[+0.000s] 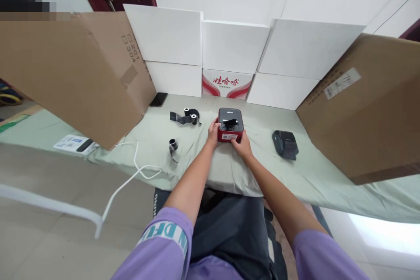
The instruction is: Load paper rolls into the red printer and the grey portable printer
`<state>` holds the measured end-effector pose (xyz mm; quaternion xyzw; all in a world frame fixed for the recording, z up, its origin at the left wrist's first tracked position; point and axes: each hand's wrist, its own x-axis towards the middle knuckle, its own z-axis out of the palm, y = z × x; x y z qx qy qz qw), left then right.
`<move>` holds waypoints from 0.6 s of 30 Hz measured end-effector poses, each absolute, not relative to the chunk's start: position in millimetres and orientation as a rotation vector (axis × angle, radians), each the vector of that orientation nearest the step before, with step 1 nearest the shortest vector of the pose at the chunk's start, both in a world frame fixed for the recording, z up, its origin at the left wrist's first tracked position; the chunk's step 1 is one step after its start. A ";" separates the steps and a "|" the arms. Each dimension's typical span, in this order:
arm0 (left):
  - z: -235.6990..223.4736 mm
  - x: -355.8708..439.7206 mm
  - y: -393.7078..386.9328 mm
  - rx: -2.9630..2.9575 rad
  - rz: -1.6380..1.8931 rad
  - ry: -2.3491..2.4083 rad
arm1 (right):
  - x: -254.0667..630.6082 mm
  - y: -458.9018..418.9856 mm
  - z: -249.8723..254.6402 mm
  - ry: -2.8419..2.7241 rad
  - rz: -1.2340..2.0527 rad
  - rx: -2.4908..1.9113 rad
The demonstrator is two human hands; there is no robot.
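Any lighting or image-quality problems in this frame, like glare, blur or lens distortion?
Head view: coarse pixelation covers the top-left corner; glare washes out the floor at lower right; the wide lens seems to stretch the left carton and right carton. Head view, centre: left hand, right hand and red device look fairly clear, its small print unreadable.

There's the left carton (82, 65), there's the right carton (367, 109), both on the table (236, 175), stacked boxes (234, 46) behind! Phone (159, 99) beside the left carton, 3 rolls (193, 118) nearer and rightward, boxy machine (230, 118) centre, handheld device (285, 144) between it and the right carton!
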<state>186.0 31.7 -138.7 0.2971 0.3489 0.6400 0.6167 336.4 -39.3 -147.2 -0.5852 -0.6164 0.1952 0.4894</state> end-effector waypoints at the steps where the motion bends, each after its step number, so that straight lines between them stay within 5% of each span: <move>1: -138.3 185.9 30.9 0.677 1.471 0.799 | 336.4 -39.1 -147.4 -1.500 0.471 -1.419; 18: -121.2 180.2 32.1 0.680 1.436 0.878 | 336.2 -37.7 -148.5 -1.492 0.454 -1.388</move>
